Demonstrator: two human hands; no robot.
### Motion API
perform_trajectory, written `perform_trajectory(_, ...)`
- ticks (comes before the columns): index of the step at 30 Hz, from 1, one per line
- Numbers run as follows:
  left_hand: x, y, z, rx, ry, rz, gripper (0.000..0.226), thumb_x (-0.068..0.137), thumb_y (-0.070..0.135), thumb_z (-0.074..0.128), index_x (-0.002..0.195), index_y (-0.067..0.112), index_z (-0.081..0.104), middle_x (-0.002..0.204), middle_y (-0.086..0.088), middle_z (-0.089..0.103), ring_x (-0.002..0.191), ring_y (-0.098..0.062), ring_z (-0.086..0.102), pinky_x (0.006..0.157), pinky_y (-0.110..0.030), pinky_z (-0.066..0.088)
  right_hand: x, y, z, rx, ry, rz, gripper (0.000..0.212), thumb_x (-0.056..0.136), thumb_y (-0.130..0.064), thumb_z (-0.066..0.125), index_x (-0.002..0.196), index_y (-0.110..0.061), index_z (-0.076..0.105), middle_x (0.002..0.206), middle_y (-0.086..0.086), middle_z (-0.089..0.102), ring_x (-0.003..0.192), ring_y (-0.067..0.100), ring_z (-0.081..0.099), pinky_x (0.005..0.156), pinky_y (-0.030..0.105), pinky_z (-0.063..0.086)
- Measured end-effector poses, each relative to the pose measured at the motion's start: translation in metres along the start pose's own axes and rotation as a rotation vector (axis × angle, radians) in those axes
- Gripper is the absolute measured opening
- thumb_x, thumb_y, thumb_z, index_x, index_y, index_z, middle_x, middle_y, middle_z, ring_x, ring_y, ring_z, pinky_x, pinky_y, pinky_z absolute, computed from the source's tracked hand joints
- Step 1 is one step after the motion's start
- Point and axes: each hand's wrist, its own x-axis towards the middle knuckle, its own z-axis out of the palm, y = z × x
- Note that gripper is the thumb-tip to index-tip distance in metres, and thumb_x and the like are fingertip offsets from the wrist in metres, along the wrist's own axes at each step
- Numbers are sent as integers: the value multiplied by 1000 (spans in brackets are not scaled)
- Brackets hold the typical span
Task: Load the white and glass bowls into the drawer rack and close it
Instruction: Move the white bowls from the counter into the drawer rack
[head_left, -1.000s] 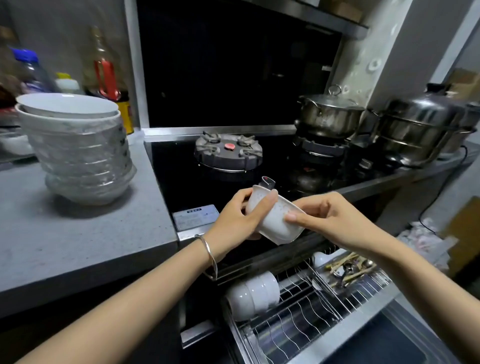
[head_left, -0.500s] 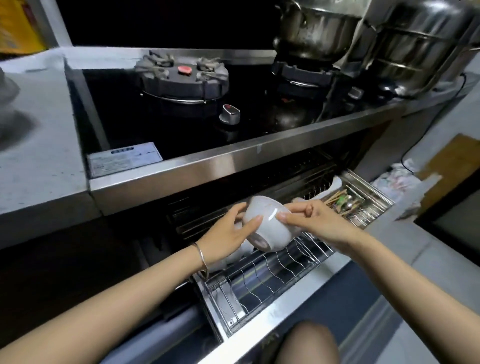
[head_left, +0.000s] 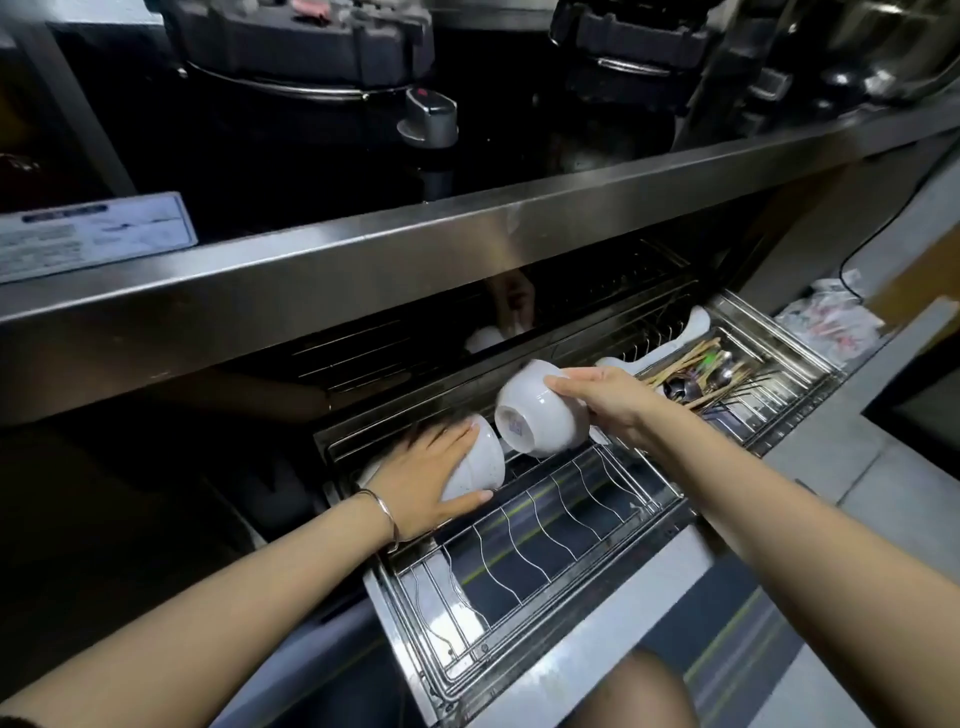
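The drawer rack (head_left: 550, 525) is pulled open below the stove, its wire dividers bare toward the front. My right hand (head_left: 608, 400) grips a white bowl (head_left: 535, 415) tipped on its side, foot facing me, just above the rack's back left part. A row of white bowls (head_left: 480, 462) stands on edge at the rack's left end. My left hand (head_left: 431, 478) lies over the nearest of them, fingers along its top and thumb under its front edge.
A cutlery tray (head_left: 779, 395) with chopsticks and spoons fills the drawer's right end, white spoons behind it. The steel stove edge (head_left: 467, 244) overhangs the drawer. A burner knob (head_left: 428, 119) and pots sit above. My knee (head_left: 639, 691) is below the drawer front.
My view dropped from the counter to the drawer. The bowl came down from stove height to the rack. My left hand let go of it and moved onto the racked bowls.
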Motion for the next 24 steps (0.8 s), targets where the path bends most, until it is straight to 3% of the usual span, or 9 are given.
perform_trajectory(5, 15, -6, 7, 28, 19, 24, 86, 84, 69, 36, 149, 28, -1, 158, 12, -1, 144, -11, 5, 116, -40, 6, 34, 5, 6, 21, 77, 85, 31, 88, -16, 62, 117, -4, 63, 95, 10, 66, 85, 23, 60, 66, 28, 48)
perform_trajectory(7, 13, -9, 8, 30, 41, 34, 87, 82, 70, 38, 149, 27, 2, 158, 12, 0, 143, -10, 6, 116, -40, 6, 41, 9, 8, 5, 67, 114, 32, 89, -16, 62, 118, -5, 62, 91, 7, 66, 80, 21, 60, 64, 28, 47)
perform_trajectory(11, 5, -11, 6, 67, 62, 57, 90, 81, 71, 40, 149, 25, 5, 158, 11, -1, 144, -9, 4, 117, -41, 3, 49, 16, 9, 6, 17, 166, 33, 89, -16, 62, 119, -5, 62, 90, 6, 66, 89, 24, 60, 79, 34, 48)
perform_trajectory(17, -11, -10, 1, 128, 73, 74, 90, 81, 71, 40, 149, 23, 6, 158, 11, 4, 144, -12, 5, 117, -39, 0, 50, 21, 13, 46, -67, 240, 30, 91, -16, 59, 118, -4, 61, 86, 2, 64, 77, 15, 58, 62, 28, 47)
perform_trajectory(24, -13, -8, -1, 136, 65, 62, 88, 82, 70, 40, 149, 24, 7, 158, 12, 6, 145, -13, 3, 117, -38, 7, 51, 34, 32, 87, -67, 233, 34, 92, -15, 57, 124, -2, 57, 98, 10, 65, 87, 23, 60, 64, 30, 49)
